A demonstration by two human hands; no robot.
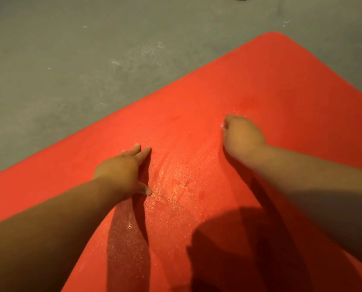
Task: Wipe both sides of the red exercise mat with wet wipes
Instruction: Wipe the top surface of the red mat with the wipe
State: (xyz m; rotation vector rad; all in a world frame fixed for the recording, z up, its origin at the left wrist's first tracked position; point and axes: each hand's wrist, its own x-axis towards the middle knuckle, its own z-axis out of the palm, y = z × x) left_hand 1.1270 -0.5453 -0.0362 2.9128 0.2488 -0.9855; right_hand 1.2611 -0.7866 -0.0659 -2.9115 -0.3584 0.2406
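Grey concrete floor point(70, 60), scuffed w/ pale marks, fills the far side. Red mat point(270, 81) lies flat on it, set diagonally, rounded corner far right; wet sheen btwn the hands. L hand point(123, 171) presses mat, fingers straight & apart. R hand point(242, 133) on mat, fingers curled round wipe point(223, 125), only a white sliver showing.

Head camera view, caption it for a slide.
Left hand flat on the red mat; right hand grips a mostly hidden wet wipe, grey floor beyond.
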